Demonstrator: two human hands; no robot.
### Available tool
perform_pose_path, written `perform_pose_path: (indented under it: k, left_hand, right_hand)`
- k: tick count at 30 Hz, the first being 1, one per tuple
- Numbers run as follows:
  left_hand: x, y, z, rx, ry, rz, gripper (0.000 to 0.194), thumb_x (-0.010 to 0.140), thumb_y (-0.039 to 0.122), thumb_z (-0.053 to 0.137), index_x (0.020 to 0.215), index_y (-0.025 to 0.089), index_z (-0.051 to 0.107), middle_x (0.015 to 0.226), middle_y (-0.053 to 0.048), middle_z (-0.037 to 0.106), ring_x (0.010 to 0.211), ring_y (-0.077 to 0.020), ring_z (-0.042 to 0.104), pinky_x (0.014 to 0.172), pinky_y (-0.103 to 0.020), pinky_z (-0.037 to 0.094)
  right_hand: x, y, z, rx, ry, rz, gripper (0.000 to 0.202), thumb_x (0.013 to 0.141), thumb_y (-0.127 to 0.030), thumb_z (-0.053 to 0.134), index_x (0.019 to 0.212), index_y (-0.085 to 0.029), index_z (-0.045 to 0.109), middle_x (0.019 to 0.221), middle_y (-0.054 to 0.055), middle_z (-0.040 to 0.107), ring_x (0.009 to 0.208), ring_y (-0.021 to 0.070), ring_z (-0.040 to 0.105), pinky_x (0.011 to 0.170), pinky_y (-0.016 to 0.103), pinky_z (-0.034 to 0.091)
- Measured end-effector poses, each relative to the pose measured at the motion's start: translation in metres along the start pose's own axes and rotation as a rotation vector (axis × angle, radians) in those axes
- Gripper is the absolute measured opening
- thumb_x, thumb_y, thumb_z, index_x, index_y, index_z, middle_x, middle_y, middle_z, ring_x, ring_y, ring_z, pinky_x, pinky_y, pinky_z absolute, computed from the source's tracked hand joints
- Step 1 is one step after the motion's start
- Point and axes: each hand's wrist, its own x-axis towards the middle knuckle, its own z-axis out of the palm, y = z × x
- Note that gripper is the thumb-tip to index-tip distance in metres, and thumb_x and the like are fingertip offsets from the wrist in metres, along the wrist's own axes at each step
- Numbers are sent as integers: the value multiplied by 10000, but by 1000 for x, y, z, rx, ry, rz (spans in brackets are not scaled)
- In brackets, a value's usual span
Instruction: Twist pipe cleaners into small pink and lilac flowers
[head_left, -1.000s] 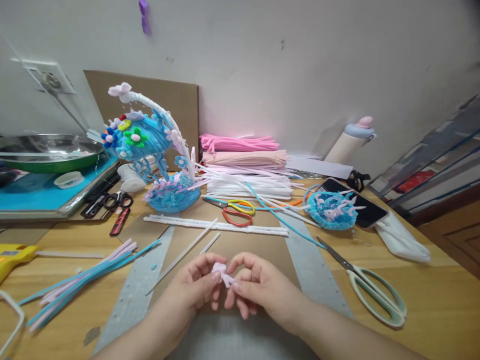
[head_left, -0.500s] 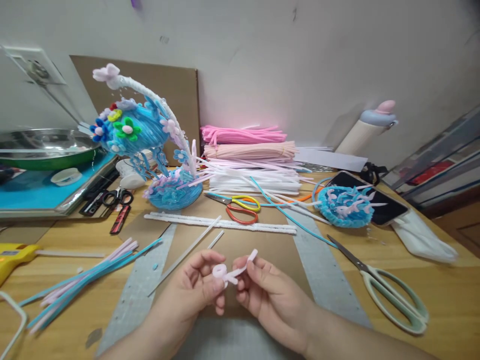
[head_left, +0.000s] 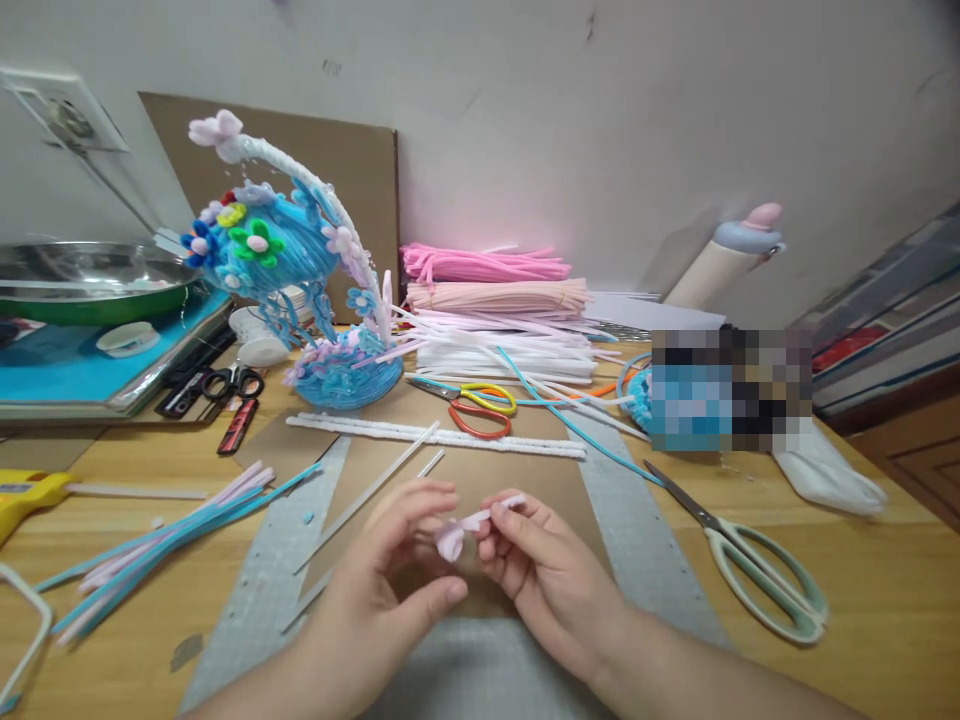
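Observation:
A short pale pink pipe cleaner point(head_left: 451, 541), bent into a loop at one end, is pinched by my right hand point(head_left: 551, 560) between thumb and fingers. Its loop points left, and its tail sticks out past my right fingertips. My left hand point(head_left: 397, 565) is open beside the loop, thumb well apart from the fingers; whether a fingertip touches the loop is hard to tell. Both hands are over a brown cardboard sheet point(head_left: 517, 480) on a grey cutting mat point(head_left: 255, 590). Long white fuzzy strips point(head_left: 517, 442) and thin rods point(head_left: 367, 490) lie just beyond.
A blue flower-covered ornament point(head_left: 270, 260) stands at back left, near pipe cleaner bundles point(head_left: 495, 265). Orange-and-yellow scissors point(head_left: 480, 408) lie in the middle, green-handled scissors point(head_left: 765, 580) at right. Loose pipe cleaners point(head_left: 180, 540) and a yellow glue gun point(head_left: 30, 495) are at left.
My left thumb and fingers have spread apart, letting go of the looped end. My right hand keeps its pinch, and the loop has turned downward.

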Motion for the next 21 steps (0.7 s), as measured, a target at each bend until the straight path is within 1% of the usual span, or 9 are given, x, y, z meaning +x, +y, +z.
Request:
perform_pose_path:
  k: [2, 3, 4, 6, 9, 11, 13, 16, 21]
  left_hand:
    - [-1, 1, -2, 173, 12, 107, 217, 740, 162, 684, 936, 254, 692, 1062, -64, 623, 977, -211, 578, 827, -266, 460]
    - [0, 2, -2, 190, 21, 111, 143, 751, 166, 671, 871, 236, 706, 972, -61, 647, 938, -204, 590, 813, -260, 460]
    - [0, 2, -2, 149, 36, 78, 96, 754, 176, 669, 830, 222, 703, 878, -53, 661, 879, -193, 604, 785, -255, 466]
    - [2, 3, -1, -55, 58, -66, 95, 731, 219, 697, 822, 201, 676, 766, -36, 672, 741, -169, 621, 695, -250, 487]
    - [4, 4, 1, -366, 24, -270, 188, 706, 269, 726, 839, 170, 636, 697, -35, 680, 626, -147, 616, 593, -233, 486]
    - [3, 5, 3, -475, -20, -339, 189, 714, 261, 724, 838, 154, 630, 687, -43, 682, 606, -133, 612, 573, -215, 476]
    - [2, 6, 4, -530, -61, -392, 162, 727, 244, 716, 826, 144, 638, 652, -36, 670, 572, -111, 596, 557, -194, 463]
    - [-1, 4, 4, -560, -98, -427, 143, 732, 235, 713, 816, 134, 658, 623, -28, 650, 546, -98, 577, 543, -186, 453]
    - [-1, 2, 3, -685, -40, -424, 175, 730, 234, 716, 878, 152, 671, 633, -19, 649, 528, -85, 564, 563, -195, 465]
  right_hand:
    - [-2, 2, 0, -15, -11, 18, 179, 707, -271, 754, 764, -146, 640, 686, 17, 674, 565, 68, 588, 585, 175, 482]
    - [-3, 3, 0, -23, -23, 16, 170, 717, -271, 747, 765, -150, 639, 689, 18, 677, 568, 70, 591, 583, 176, 481]
    - [-3, 4, -1, -38, -34, -3, 158, 724, -268, 741, 771, -156, 640, 695, 18, 682, 575, 71, 596, 586, 176, 480]
    - [-5, 5, -2, -115, -60, -93, 131, 727, -253, 740, 783, -173, 652, 714, 14, 692, 601, 76, 609, 604, 178, 479]
    - [-7, 4, -2, -302, -148, -231, 78, 741, -223, 726, 805, -198, 690, 732, 13, 701, 634, 91, 626, 642, 203, 488]
    - [-8, 3, 0, -370, -227, -260, 70, 759, -220, 704, 828, -222, 711, 731, 12, 701, 643, 106, 631, 644, 227, 496]
    - [-10, 1, 1, -381, -294, -259, 85, 767, -235, 691, 845, -243, 722, 733, 15, 699, 647, 120, 631, 613, 234, 493]
    - [-11, -1, 0, -381, -374, -249, 83, 770, -272, 683, 824, -236, 734, 720, 27, 688, 623, 120, 609, 563, 225, 465]
    - [-9, -2, -1, -337, -426, -129, 106, 747, -306, 702, 813, -232, 740, 720, 18, 665, 564, 87, 543, 544, 212, 435]
